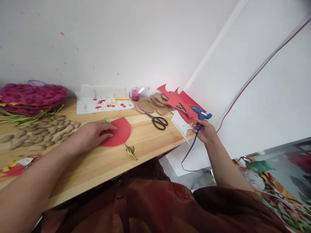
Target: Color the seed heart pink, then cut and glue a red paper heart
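Note:
A rounded red paper piece (122, 132) lies flat on the wooden table (150, 139), with a green loop at its upper left and a yellow-green tassel (131, 151) at its lower edge. The fingers of my left hand (97, 132) rest on the left part of this red piece. To the right, at the table's end, my right hand (204, 130) is closed around the handle of a blue glue gun (201, 116), whose nozzle points left over red paper scraps (187, 106). A black cord hangs from the gun.
Black scissors (157, 121) lie mid-table near brown cardboard ovals (159, 103). Behind stand a pink-stained cup (136, 94) and a white sheet (89, 106) with red and yellow stars. Peanuts (43, 132) and a magenta bundle (32, 97) occupy the left. A white wall rises behind.

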`<act>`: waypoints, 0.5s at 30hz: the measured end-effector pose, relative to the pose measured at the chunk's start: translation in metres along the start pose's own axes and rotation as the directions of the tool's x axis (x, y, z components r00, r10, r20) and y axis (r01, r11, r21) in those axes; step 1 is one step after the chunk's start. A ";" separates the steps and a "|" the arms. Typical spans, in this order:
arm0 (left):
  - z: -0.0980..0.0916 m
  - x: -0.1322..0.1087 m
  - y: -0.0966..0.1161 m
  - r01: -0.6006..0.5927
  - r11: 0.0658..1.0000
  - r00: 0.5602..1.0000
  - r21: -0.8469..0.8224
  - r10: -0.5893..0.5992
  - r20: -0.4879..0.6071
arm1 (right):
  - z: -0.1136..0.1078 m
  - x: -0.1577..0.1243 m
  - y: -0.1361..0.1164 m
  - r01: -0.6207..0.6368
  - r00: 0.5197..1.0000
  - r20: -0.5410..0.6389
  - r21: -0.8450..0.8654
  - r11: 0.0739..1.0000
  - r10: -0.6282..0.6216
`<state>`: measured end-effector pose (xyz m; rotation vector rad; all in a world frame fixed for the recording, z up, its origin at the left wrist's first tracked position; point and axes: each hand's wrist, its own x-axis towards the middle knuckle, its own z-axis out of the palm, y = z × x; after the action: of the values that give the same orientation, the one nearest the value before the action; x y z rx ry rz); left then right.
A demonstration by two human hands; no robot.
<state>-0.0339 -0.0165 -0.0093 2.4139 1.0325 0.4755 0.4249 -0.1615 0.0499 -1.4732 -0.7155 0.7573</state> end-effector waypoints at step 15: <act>-0.007 -0.003 0.015 -0.111 0.979 0.990 0.170 0.094 0.103 | 0.110 -0.084 0.001 -0.447 0.815 0.478 0.158 0.880 0.328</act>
<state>-0.0309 -0.0258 0.0041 2.6285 0.9480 0.3119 0.2869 -0.1645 0.0501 -1.2218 -0.6138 1.4860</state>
